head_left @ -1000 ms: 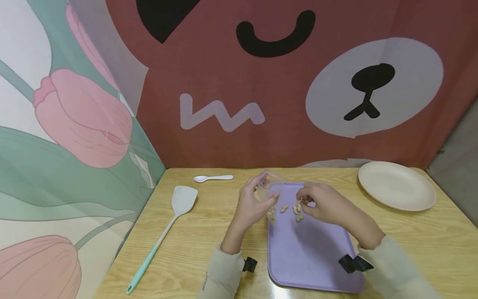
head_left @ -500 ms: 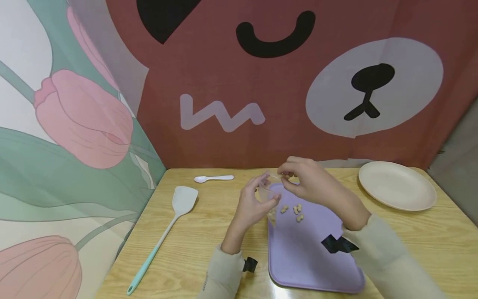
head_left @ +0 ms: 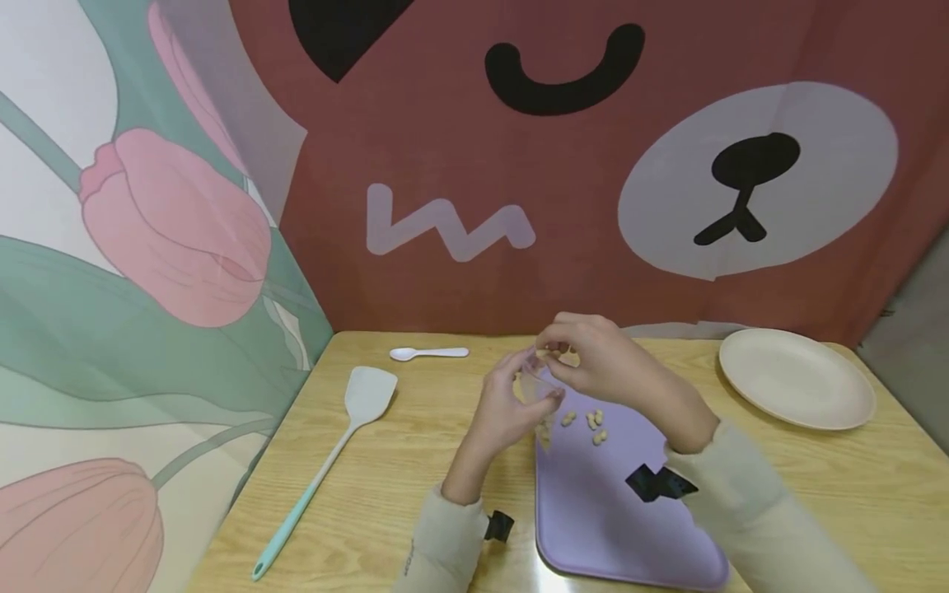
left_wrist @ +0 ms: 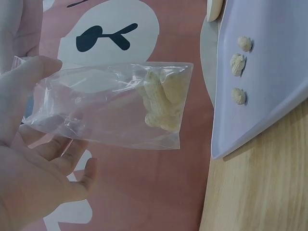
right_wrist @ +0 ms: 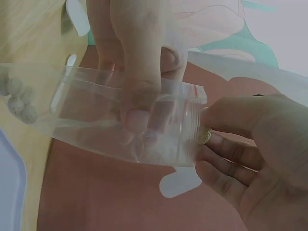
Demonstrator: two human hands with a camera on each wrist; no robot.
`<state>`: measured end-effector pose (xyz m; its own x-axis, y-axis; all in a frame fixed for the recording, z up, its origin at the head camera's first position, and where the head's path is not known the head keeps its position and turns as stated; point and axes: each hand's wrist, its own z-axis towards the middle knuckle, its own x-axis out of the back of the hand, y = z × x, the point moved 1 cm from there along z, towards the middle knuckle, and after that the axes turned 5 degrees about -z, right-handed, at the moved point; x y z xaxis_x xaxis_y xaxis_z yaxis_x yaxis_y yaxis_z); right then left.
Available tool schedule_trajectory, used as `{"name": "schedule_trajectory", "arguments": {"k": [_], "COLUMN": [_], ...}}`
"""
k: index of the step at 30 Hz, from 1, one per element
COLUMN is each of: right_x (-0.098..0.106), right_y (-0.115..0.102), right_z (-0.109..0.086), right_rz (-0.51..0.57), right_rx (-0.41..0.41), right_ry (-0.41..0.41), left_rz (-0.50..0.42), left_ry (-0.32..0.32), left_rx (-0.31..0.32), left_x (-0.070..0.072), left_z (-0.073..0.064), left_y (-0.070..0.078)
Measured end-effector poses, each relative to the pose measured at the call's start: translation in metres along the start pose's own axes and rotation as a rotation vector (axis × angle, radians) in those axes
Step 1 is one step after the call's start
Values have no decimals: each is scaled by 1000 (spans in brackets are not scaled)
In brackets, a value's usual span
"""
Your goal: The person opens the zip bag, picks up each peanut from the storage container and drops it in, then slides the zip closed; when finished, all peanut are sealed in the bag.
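My left hand (head_left: pixel 510 401) holds a clear zip-top bag (left_wrist: pixel 113 106) by its upper part, thumb on one side and fingers on the other. Several peanuts (left_wrist: pixel 163 98) lie at the bag's bottom end. At the bag's mouth, my right hand (head_left: pixel 596 350) pinches one peanut (right_wrist: pixel 205 135) between thumb and fingers. Below both hands, more peanuts (head_left: pixel 599 437) rest on the far part of a purple tray (head_left: pixel 623 527). In the right wrist view the bag's red-marked zip edge (right_wrist: pixel 195 91) sits right by the right fingertips.
A spatula (head_left: pixel 371 394) with a mint handle lies on the wooden table (head_left: pixel 437 445) at the left. Behind it is a small white spoon (head_left: pixel 430 352). A cream plate (head_left: pixel 797 379) stands at the back right. A printed cloth (head_left: pixel 445 288) rises along the table's back edge.
My right hand has lifted a peanut off the tray and moved up and left to the bag's mouth. The left hand keeps its hold on the bag, and the head view has shifted slightly.
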<state>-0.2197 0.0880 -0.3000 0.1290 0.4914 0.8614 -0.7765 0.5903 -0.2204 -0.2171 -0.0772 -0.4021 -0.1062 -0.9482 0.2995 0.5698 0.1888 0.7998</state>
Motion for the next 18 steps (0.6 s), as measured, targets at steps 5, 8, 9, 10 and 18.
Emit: {"name": "schedule_trajectory", "arguments": {"k": [5,8,9,10,18], "right_x": [-3,-5,-6,-7,-12], "right_y": [-1,-1,-1,0,3], "right_z": [1,2,2,2,0], "right_rz": [-6,-5,-3,0,-12], "right_rx": [-9,-17,-19,-21,-28], "right_ry": [-8,-21,-28,-33,-59], "left_rz": [-1,6,7,6,10], "left_ry": [-7,-4,-3,-2,-14], "left_rx": [7,8,7,2,20], "left_x": [1,2,2,2,2], "left_z": [0,0,-1,0,-1], "left_y": [2,3,3,2,2]}}
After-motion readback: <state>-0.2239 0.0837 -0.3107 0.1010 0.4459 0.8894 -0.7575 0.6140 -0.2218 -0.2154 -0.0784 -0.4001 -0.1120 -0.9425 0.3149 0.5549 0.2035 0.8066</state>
